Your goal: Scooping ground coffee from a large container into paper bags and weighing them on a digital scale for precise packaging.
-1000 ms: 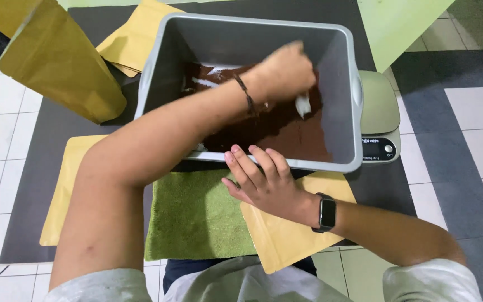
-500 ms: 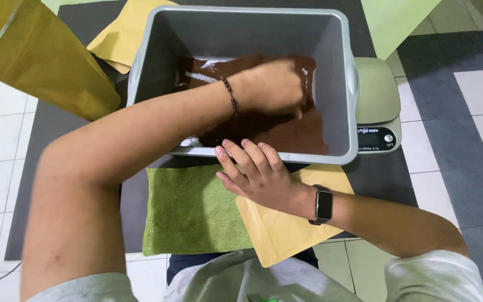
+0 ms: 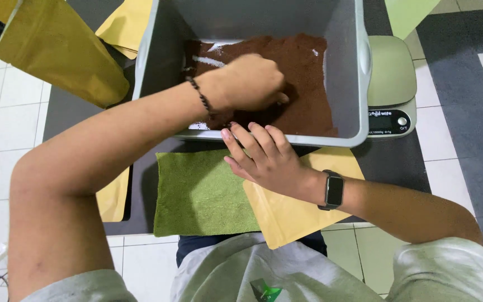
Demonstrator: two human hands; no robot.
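On a dark mat over white floor tiles, the left hand [image 3: 250, 81] is digging — fingers curled closed — into brown powder [image 3: 303, 84] inside the grey bin [image 3: 347, 72]. The right hand [image 3: 266, 159] is lying flat and unclenched on a yellow pouch [image 3: 292, 215] — scooping looks underway, and lifting out calls for a level hand.

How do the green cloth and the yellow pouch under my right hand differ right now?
The green cloth looks fuzzy and towel-like; the yellow pouch is smooth and flat. The green cloth lies square to the grey bin; the yellow pouch sits skewed, one corner hanging over the mat's near edge. The right hand rests over the yellow pouch, its fingers reaching the bin's rim; its edge only borders the green cloth. Both lie flat, side by side, before the bin.
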